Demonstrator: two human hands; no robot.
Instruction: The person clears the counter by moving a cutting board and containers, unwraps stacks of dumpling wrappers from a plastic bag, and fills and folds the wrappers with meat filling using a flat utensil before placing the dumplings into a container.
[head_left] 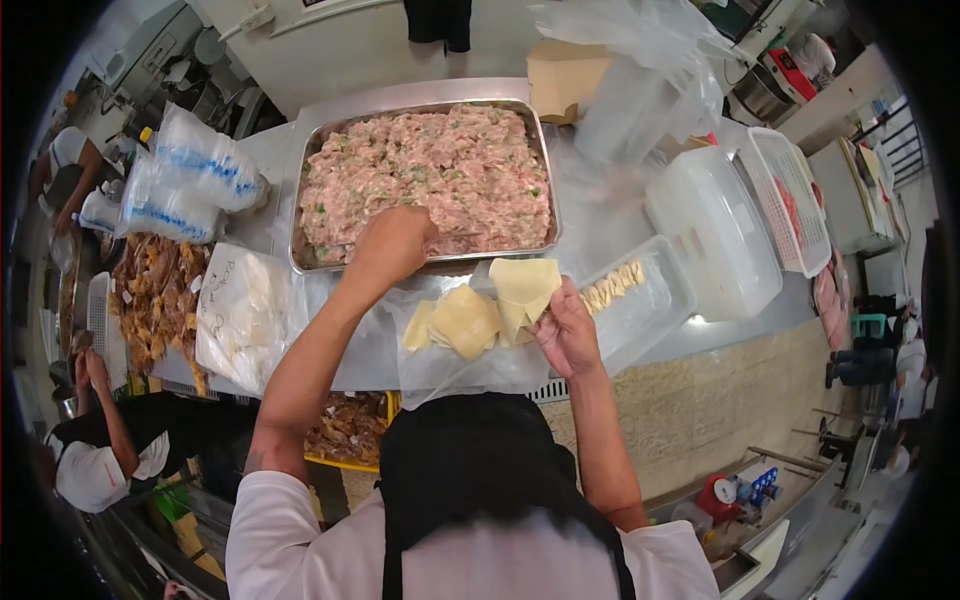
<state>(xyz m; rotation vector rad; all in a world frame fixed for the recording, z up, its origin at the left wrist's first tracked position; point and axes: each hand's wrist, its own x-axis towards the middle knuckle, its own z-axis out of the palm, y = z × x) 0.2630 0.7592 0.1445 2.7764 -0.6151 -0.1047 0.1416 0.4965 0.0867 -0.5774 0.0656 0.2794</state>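
My left hand [393, 245] is closed around a thin metal tool [458, 236], at the near edge of a steel tray [552, 190]. Pink minced meat [425, 170] flecked with green fills that tray. Between its thumb and fingers my right hand [570, 330] pinches square dough wrappers [524, 292], held upright; how many is unclear. More pale yellow wrappers [463, 322] lie stacked on plastic sheeting just left of it. To the right, a clear plastic tray [665, 290] contains a row of small folded dumplings [612, 287].
Bags of foam cups [190, 170], browned meat pieces [158, 295] and a white bag [245, 310] occupy the table's left. A translucent bin [715, 230], white basket [790, 200], cardboard box [565, 80] and plastic bag [640, 100] stand right and behind. A co-worker [110, 440] is at left.
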